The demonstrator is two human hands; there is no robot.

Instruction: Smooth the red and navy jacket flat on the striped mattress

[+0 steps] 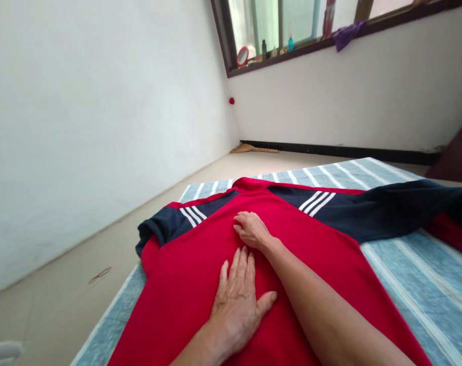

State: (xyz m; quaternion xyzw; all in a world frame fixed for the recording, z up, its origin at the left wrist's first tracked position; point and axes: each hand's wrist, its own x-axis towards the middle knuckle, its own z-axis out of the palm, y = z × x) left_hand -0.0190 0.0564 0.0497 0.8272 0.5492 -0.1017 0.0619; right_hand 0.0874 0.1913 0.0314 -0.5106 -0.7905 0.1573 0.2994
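A red jacket with navy shoulders and white triple stripes lies spread out, its plain red panel facing up. My left hand rests flat on the middle of the red panel, fingers stretched forward and thumb out to the side. Just beyond it, my right hand touches the cloth below the collar, its fingers loosely bent and apart, holding nothing. The navy right-side sleeve stretches out past the frame edge. On the left, the other sleeve is bunched and partly folded under.
Beneath the jacket is a blue-and-white striped sheet. A broom lies on the floor by the far wall. The window sill holds a red-rimmed mirror, small bottles and a purple cloth. A thin loop lies on the floor at left.
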